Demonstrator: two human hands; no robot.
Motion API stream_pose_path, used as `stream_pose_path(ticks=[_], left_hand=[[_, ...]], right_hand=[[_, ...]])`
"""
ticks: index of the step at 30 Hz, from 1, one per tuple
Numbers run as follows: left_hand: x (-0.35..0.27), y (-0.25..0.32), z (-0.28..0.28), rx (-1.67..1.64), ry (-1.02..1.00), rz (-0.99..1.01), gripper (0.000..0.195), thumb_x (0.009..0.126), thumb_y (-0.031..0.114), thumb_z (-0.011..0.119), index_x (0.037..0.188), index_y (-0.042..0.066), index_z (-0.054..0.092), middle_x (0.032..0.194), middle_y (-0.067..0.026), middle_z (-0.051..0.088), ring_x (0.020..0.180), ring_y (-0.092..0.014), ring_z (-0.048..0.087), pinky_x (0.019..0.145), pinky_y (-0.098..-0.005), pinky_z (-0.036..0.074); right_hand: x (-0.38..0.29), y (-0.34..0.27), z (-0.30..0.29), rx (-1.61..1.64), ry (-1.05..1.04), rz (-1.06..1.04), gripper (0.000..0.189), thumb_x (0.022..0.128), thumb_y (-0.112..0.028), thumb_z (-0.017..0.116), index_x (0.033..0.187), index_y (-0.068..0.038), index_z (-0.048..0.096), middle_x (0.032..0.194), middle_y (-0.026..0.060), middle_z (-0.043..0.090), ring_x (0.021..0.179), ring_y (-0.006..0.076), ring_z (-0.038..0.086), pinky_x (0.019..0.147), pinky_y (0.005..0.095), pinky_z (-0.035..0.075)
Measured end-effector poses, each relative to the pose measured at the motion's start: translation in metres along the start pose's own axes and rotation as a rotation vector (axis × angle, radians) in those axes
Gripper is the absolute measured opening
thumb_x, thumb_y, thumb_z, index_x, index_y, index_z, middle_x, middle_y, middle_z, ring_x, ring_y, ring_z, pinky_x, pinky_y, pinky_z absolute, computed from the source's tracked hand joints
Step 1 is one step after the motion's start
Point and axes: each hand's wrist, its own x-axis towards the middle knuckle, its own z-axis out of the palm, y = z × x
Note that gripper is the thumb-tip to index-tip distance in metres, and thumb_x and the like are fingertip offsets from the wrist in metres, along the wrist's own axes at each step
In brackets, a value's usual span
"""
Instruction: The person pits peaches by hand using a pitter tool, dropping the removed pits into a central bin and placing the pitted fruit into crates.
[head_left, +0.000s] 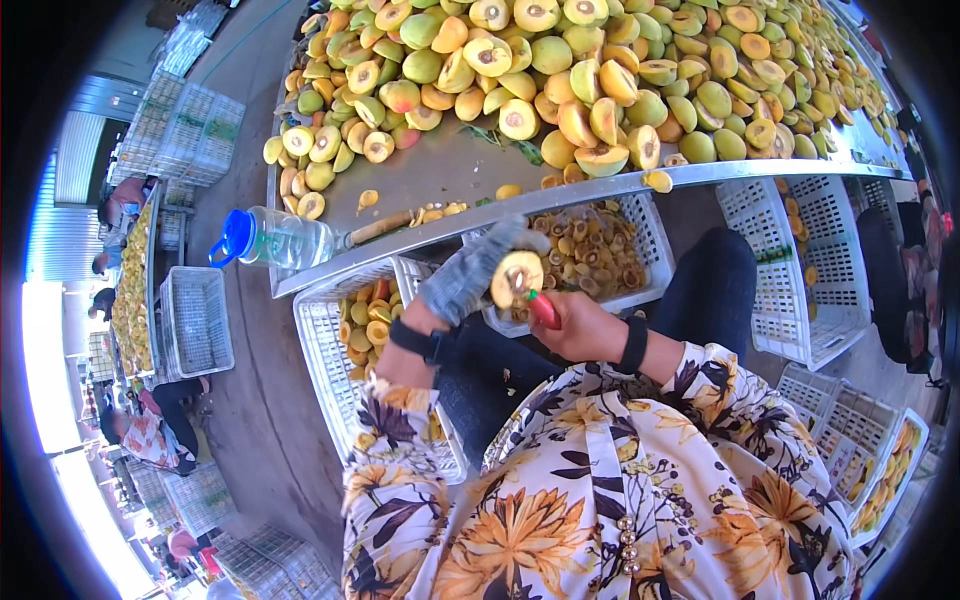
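In a grey knit glove, my left hand (469, 274) holds a halved yellow peach-like fruit (516, 279), cut face up. Its centre shows a pale stone or stone hollow; I cannot tell which. My bare right hand (583, 326) grips the red handle (544, 310) of a small tool with a green collar. The tool's tip meets the fruit's lower edge, and its working end is hidden. Both hands are over my lap, just off the metal table (450, 169) heaped with halved fruit (517, 118). Below them, a white crate (654, 229) holds brownish pit pieces (592, 251).
A crate (319, 352) of fruit halves stands at my left. On the table's near corner lie a blue-capped bottle (289, 238) and a wooden-handled tool (382, 226). More crates (814, 270) stand at right. Another person (150, 439) sits far left beside stacked crates.
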Motion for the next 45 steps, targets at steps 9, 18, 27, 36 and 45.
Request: stream_pose_path(ticks=[9,18,27,36,45], left_hand=[[-0.013,-0.010,0.046,-0.982,0.692,0.045,0.035,0.085,0.028,0.055,0.108,0.001,0.055,0.100,-0.0054,0.059,0.089,-0.014,0.056,0.080,-0.0273,0.046],[-0.014,0.007,0.052,-0.966,0.612,0.091,0.027,0.083,0.020,0.057,0.102,0.002,0.057,0.089,-0.0099,0.062,0.077,-0.017,0.060,0.067,-0.0298,0.052],[-0.008,0.017,0.046,-1.173,0.534,-0.189,0.030,0.082,0.032,0.057,0.085,0.002,0.057,0.073,-0.0131,0.061,0.061,-0.028,0.060,0.057,-0.0387,0.052],[-0.012,0.013,0.028,-1.164,0.167,-0.321,0.020,0.078,0.020,0.061,0.086,0.003,0.056,0.071,-0.0138,0.060,0.062,-0.027,0.060,0.053,-0.0373,0.051],[-0.017,-0.008,0.032,-1.041,0.167,-0.145,0.036,0.077,0.039,0.059,0.082,0.004,0.056,0.069,-0.0138,0.059,0.058,-0.026,0.059,0.053,-0.0358,0.050]], right_hand=[[0.014,-0.048,-0.008,0.414,-0.066,0.393,0.005,0.078,-0.004,0.048,0.079,-0.003,0.043,0.050,0.0028,0.046,0.035,0.0109,0.043,0.033,0.0242,0.034],[0.003,-0.052,0.000,0.334,-0.006,0.413,0.007,0.073,-0.004,0.050,0.078,-0.001,0.045,0.051,0.0026,0.047,0.038,0.0120,0.046,0.035,0.0255,0.037],[-0.003,-0.049,-0.001,0.354,0.038,0.326,0.006,0.073,-0.004,0.051,0.076,-0.001,0.046,0.053,0.0038,0.048,0.042,0.0106,0.047,0.039,0.0265,0.038],[-0.002,-0.046,-0.020,0.234,-0.273,0.309,0.008,0.072,-0.003,0.050,0.079,0.001,0.049,0.058,0.0099,0.051,0.041,0.0154,0.048,0.040,0.0301,0.040],[0.010,-0.032,-0.026,1.156,-0.735,0.758,0.011,0.080,-0.003,0.049,0.091,-0.001,0.047,0.054,0.0017,0.042,0.034,0.0047,0.034,0.032,0.0210,0.030]])
